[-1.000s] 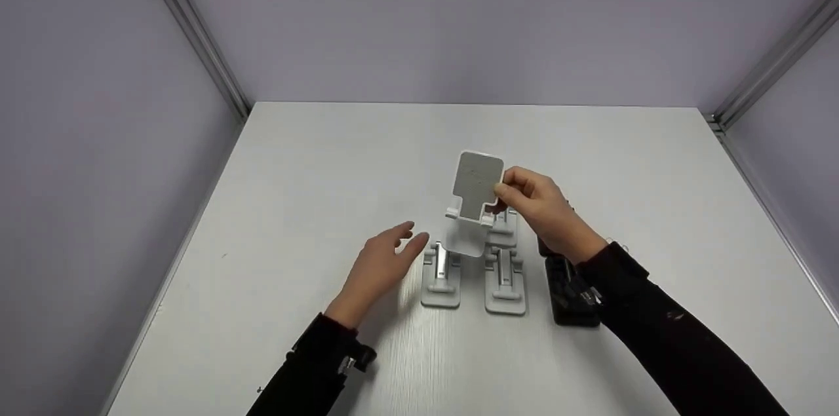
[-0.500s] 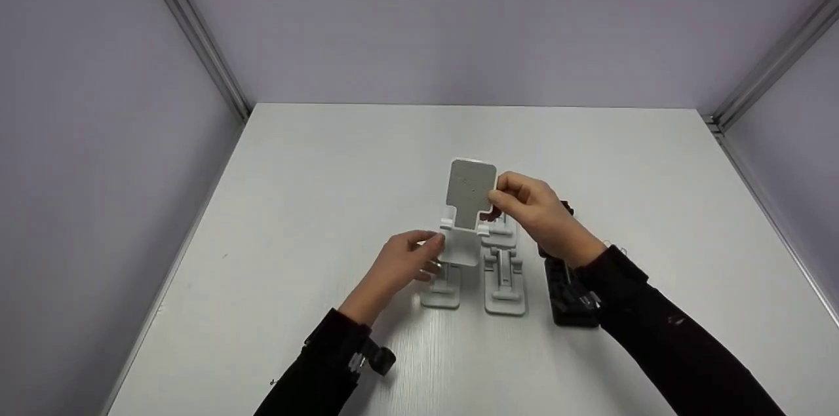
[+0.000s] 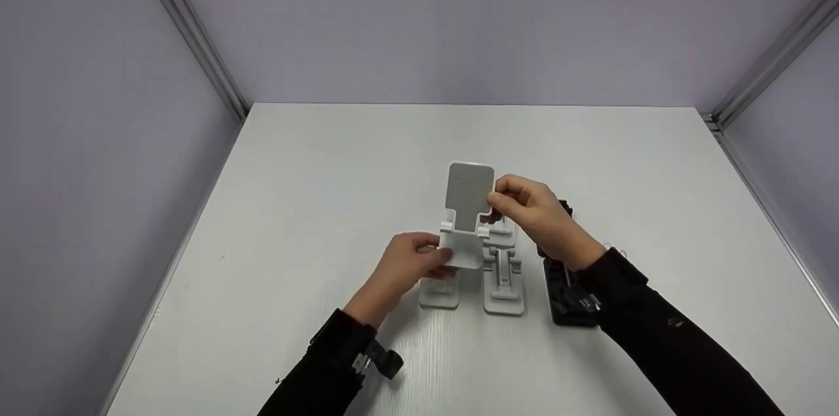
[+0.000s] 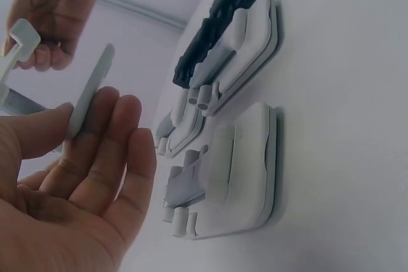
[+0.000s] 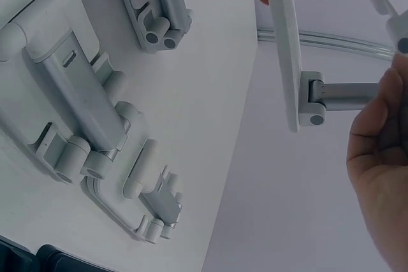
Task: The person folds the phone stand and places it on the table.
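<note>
A white phone stand (image 3: 470, 196) with a grey pad is unfolded and held above the table between both hands. My right hand (image 3: 534, 209) pinches the right edge of its upper plate. With thumb and fingers my left hand (image 3: 413, 262) grips the left side of its base plate (image 4: 92, 90). A metal stem (image 5: 350, 96) joins base and plate in the right wrist view. Below lie folded white phone stands: one (image 3: 439, 298) partly hidden under the left hand, another (image 3: 504, 282) to its right, and a third (image 3: 501, 232) behind, partly covered by the held stand.
Black folded stands (image 3: 570, 298) lie to the right, partly hidden under the right wrist and sleeve. The white table (image 3: 314, 173) is bounded by pale panels (image 3: 419, 29) at the back and sides.
My left hand has moved right and taken hold of the stand's base plate. The stand, still pinched by my right hand, has shifted slightly left and down and turned more upright.
</note>
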A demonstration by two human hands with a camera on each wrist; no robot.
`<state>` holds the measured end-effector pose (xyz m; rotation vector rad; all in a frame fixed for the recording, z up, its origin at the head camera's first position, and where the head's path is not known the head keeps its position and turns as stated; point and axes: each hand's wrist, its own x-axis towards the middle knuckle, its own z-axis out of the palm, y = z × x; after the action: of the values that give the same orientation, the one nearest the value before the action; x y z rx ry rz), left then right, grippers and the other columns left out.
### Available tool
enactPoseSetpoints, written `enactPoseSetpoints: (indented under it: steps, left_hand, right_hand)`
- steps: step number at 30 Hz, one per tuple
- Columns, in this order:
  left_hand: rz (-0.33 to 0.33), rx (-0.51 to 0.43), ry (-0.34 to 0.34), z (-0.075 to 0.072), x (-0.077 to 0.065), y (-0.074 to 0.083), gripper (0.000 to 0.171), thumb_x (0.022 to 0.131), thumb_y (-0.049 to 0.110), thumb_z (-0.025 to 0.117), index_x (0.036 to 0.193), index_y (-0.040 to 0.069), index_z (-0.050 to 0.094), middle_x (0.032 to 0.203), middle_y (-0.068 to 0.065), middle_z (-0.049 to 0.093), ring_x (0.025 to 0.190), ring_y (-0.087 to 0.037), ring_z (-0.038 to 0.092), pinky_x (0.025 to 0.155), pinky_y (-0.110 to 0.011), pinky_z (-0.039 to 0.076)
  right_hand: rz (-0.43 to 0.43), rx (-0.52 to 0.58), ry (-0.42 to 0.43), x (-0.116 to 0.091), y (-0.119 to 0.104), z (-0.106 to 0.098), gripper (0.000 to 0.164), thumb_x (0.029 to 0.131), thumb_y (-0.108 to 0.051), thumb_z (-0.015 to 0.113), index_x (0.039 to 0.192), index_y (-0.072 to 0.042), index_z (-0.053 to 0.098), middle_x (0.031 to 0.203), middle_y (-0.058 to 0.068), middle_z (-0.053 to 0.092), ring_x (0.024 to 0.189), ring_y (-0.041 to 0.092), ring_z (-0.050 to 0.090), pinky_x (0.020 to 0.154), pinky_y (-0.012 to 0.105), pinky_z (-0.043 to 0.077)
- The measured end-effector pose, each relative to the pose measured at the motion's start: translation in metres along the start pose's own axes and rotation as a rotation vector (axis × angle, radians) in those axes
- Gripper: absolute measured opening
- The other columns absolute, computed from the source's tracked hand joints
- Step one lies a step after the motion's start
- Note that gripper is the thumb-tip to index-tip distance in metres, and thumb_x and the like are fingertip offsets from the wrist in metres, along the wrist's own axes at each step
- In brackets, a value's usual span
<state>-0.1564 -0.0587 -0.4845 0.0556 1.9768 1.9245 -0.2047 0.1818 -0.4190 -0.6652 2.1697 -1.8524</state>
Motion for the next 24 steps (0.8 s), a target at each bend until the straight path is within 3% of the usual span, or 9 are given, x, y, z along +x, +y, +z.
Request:
enactPoseSetpoints:
  steps: [6, 13, 18, 24]
  left_hand:
    - [0.007, -0.015, 0.009, 0.0033, -0.0010, -0.0004, 0.030, 0.095, 0.011, 0.069, 0.119, -0.006, 0.069, 0.099, -0.016, 0.078, 0.084, -0.025, 0.077, 0.081, -0.037, 0.062]
    - [0.003, -0.006, 0.011, 0.0069, -0.0020, 0.0001, 0.026, 0.095, 0.010, 0.068, 0.117, -0.005, 0.071, 0.096, -0.016, 0.078, 0.083, -0.027, 0.077, 0.082, -0.038, 0.062]
    - [0.010, 0.014, 0.003, 0.0084, -0.0033, 0.0026, 0.025, 0.095, 0.009, 0.068, 0.115, -0.005, 0.071, 0.091, -0.017, 0.078, 0.081, -0.026, 0.077, 0.083, -0.040, 0.062]
    - [0.035, 0.092, 0.020, 0.0079, -0.0048, 0.0072, 0.021, 0.093, 0.009, 0.068, 0.109, -0.003, 0.074, 0.082, -0.014, 0.077, 0.075, -0.023, 0.077, 0.079, -0.035, 0.062]
  right_hand:
    - [0.022, 0.035, 0.035, -0.0010, -0.0012, 0.0019, 0.021, 0.102, -0.013, 0.064, 0.105, 0.007, 0.061, 0.092, 0.008, 0.071, 0.082, 0.021, 0.067, 0.081, 0.036, 0.056]
    - [0.053, 0.055, 0.007, -0.0029, -0.0044, 0.0029, 0.024, 0.097, -0.010, 0.070, 0.112, 0.005, 0.060, 0.101, 0.011, 0.071, 0.088, 0.021, 0.069, 0.083, 0.037, 0.060]
    - [0.039, 0.000, 0.015, -0.0035, -0.0031, 0.0044, 0.019, 0.099, -0.006, 0.067, 0.111, 0.005, 0.057, 0.093, 0.012, 0.066, 0.084, 0.019, 0.067, 0.079, 0.030, 0.058]
    - [-0.020, -0.099, 0.039, -0.0058, -0.0015, 0.0064, 0.015, 0.100, -0.006, 0.064, 0.111, 0.003, 0.057, 0.091, 0.013, 0.065, 0.084, 0.026, 0.065, 0.077, 0.028, 0.057]
